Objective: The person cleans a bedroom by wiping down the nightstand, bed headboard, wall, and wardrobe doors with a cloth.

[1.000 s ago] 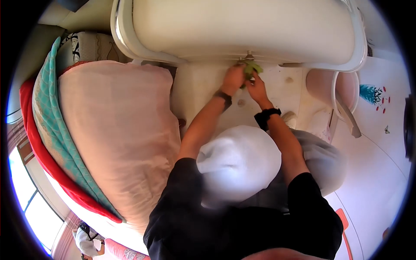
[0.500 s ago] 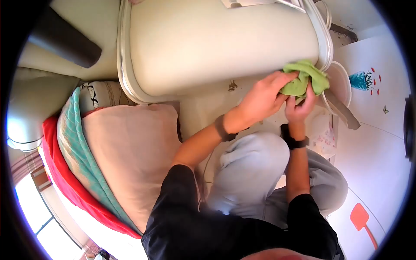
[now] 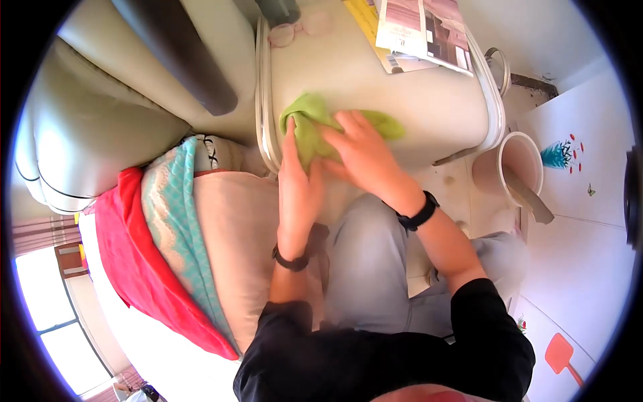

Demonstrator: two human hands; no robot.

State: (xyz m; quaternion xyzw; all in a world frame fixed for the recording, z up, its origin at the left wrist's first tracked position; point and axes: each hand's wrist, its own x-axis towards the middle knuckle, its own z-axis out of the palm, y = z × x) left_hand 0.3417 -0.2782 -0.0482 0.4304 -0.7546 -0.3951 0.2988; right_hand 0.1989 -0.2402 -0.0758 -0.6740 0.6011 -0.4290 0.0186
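A crumpled green cloth [image 3: 309, 134] is between my two hands at the near left part of a cream table with a silvery rim [image 3: 435, 110]. One end of the cloth trails to the right over the tabletop. My left hand [image 3: 298, 191] holds the cloth's left side, its fingers pointing away from me. My right hand [image 3: 365, 151] grips the cloth from the right, with the fingers bent into it. The folds hide some fingertips.
Magazines [image 3: 425, 33] and pink-framed glasses [image 3: 284, 35] lie on the table's far part. A pale bucket [image 3: 522, 161] stands at the right, a grey-brown flat piece sticking out. A cushioned seat [image 3: 234, 228] with red cloth [image 3: 140, 241] is at left. An orange fly swatter [image 3: 559, 353] is at lower right.
Both hands have moved left with the green cloth, from the table's right corner to its left part. The cloth has opened out somewhat. The view has shifted, showing the magazines and glasses.
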